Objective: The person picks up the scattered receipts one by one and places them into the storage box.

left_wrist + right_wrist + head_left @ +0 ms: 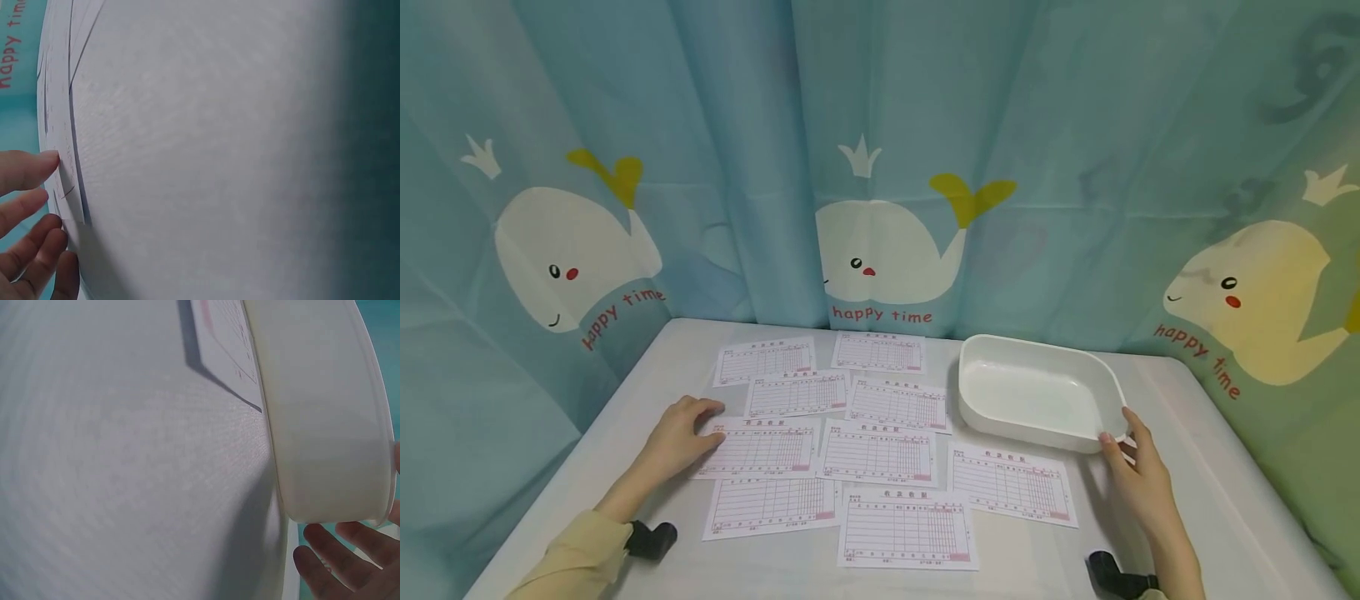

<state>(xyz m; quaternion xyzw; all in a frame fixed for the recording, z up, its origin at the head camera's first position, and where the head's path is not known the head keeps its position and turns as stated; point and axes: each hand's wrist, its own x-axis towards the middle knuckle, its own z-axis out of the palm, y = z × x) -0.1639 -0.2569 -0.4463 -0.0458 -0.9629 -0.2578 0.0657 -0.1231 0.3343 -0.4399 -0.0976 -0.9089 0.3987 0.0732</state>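
Several white paper forms with red print lie spread over the white table (1187,500). My left hand (700,427) rests with relaxed fingers on the left edge of one form (760,450) in the middle row; in the left wrist view its fingertips (37,169) touch that sheet's edge (62,181). An empty white rectangular tray (1022,429) stands at the right. My right hand (1123,442) holds the tray's near right corner, thumb on the outer wall and fingers round the rim. The right wrist view shows the tray's wall (325,412) with fingers (337,562) beside its corner.
Blue curtains printed with white whales and "happy time" close in the table at the back and on both sides. Bare cloth (125,456) lies in front of the tray and along the table's near edge. Black wrist mounts (651,537) sit on both forearms.
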